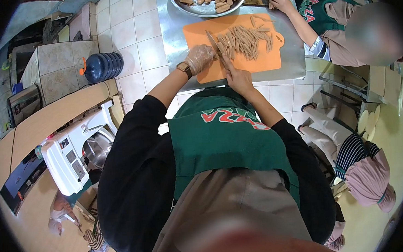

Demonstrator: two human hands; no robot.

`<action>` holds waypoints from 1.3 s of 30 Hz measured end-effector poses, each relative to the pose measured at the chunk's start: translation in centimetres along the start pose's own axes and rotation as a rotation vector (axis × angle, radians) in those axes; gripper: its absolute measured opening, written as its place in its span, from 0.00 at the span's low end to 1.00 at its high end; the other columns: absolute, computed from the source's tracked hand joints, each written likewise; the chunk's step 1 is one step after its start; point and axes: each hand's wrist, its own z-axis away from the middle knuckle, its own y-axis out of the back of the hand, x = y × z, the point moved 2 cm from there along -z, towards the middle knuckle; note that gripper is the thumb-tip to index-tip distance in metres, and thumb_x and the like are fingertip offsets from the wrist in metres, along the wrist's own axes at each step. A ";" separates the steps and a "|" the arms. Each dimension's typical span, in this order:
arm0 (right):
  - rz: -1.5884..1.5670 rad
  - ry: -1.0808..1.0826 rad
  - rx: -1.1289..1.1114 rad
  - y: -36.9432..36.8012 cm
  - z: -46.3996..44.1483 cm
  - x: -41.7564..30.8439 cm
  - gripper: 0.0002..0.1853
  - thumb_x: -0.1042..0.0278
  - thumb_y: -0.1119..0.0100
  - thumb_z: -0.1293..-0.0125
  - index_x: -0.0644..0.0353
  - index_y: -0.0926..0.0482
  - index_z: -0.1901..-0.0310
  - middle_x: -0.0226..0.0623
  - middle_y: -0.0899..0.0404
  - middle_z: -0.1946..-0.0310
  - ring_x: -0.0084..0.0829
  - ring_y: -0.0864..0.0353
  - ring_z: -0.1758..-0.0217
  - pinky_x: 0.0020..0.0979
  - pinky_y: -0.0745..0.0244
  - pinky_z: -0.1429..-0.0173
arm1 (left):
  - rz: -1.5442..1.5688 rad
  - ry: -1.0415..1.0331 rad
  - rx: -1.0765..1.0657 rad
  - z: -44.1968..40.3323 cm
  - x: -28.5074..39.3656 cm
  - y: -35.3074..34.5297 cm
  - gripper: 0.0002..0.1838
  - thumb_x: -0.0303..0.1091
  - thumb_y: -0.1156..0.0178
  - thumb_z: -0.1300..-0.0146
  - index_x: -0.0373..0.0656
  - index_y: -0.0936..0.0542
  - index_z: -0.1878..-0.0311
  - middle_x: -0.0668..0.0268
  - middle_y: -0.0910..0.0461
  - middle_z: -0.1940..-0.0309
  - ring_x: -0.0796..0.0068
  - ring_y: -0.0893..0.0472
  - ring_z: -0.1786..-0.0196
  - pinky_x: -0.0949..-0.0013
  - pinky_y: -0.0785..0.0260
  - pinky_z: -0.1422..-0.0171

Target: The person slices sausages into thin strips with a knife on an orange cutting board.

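My right hand (239,80) is closed round the handle of a knife (213,43), whose blade points away from me over the orange cutting board (195,34). Just left of the blade is my left hand (199,57), in a clear plastic glove, with its fingers bent together at the board. What those fingers pinch is hidden. To the right of the knife lies a loose pile of sausage strips (245,41), cut lengthwise. Beyond the board a metal bowl (208,13) holds several whole sausages (222,8).
The board lies on a steel table (174,44). At the table's right end a co-worker's hands (280,2) work over a dark tray or board (255,0). A blue water jug (105,67) lies on the floor at left. A white mixer (65,157) stands behind left.
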 end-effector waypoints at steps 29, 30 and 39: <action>0.028 -0.023 -0.012 1.1 2.1 -1.8 0.44 0.68 0.43 0.41 0.50 0.51 0.24 0.46 0.22 0.83 0.48 0.21 0.81 0.48 0.26 0.73 | 1.503 0.994 0.310 0.5 1.9 -2.3 0.12 0.29 0.32 0.40 0.35 0.24 0.58 0.63 0.18 0.69 0.74 0.17 0.71 0.74 0.22 0.69; 0.038 -0.014 -0.026 1.1 2.2 -1.7 0.44 0.68 0.43 0.41 0.50 0.52 0.24 0.46 0.21 0.82 0.48 0.21 0.81 0.48 0.26 0.73 | 1.461 0.995 0.294 0.5 1.8 -2.3 0.13 0.29 0.31 0.40 0.35 0.24 0.58 0.62 0.18 0.69 0.74 0.16 0.70 0.74 0.22 0.69; 0.011 0.054 0.045 0.5 1.8 -1.6 0.39 0.69 0.46 0.37 0.49 0.50 0.24 0.45 0.22 0.83 0.47 0.22 0.82 0.47 0.29 0.76 | 1.532 1.016 0.302 0.4 1.6 -2.7 0.10 0.25 0.34 0.39 0.35 0.24 0.58 0.62 0.18 0.69 0.73 0.16 0.70 0.73 0.21 0.68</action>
